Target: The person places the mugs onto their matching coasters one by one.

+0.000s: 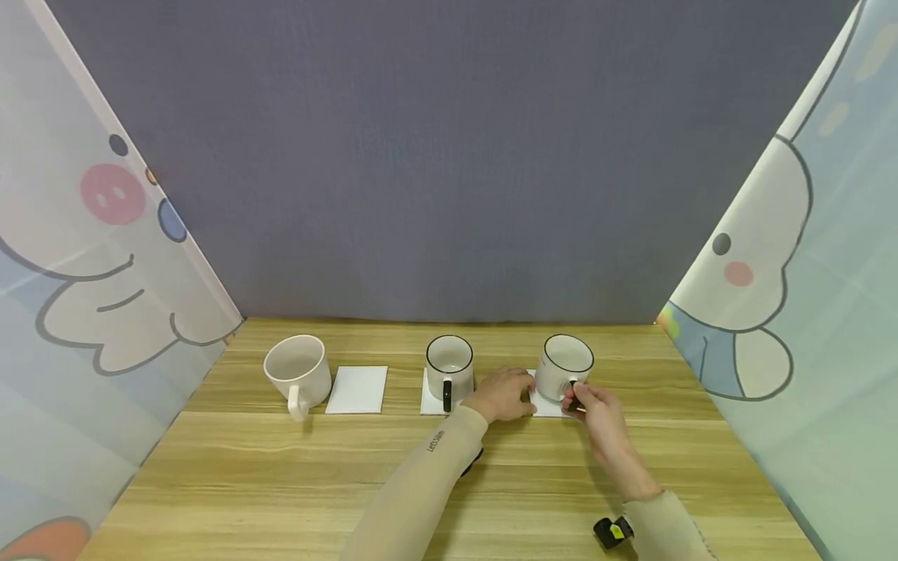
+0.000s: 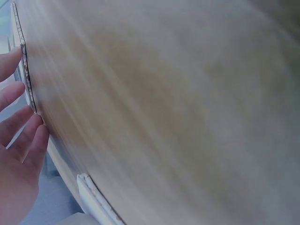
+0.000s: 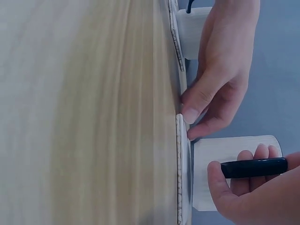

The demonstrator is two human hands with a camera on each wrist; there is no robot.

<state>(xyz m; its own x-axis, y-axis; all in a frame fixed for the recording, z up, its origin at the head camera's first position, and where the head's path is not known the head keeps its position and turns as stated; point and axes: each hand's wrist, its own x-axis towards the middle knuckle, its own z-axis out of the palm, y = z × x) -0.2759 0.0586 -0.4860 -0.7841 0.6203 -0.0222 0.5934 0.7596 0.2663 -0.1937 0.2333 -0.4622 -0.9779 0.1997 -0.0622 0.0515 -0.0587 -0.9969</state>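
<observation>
On the right of the table stands a white mug [image 1: 554, 379] with a dark rim, over a white square coaster [image 1: 544, 407]. My right hand [image 1: 601, 414] grips the mug's black handle [image 3: 255, 168] between thumb and fingers, plain in the right wrist view. At the coaster's left edge is my left hand [image 1: 501, 396], its fingertips [image 3: 191, 115] right against that edge. Its fingers look spread and fairly straight in the left wrist view. The mug's base hides part of the coaster.
A matching mug [image 1: 459, 387] sits on a middle coaster [image 1: 429, 407], close to my left forearm. Farther left are a bare white coaster [image 1: 356, 389] and a plain white mug [image 1: 312, 383] on the wooden table [image 1: 281, 483]. A grey wall [image 1: 449, 171] rises behind.
</observation>
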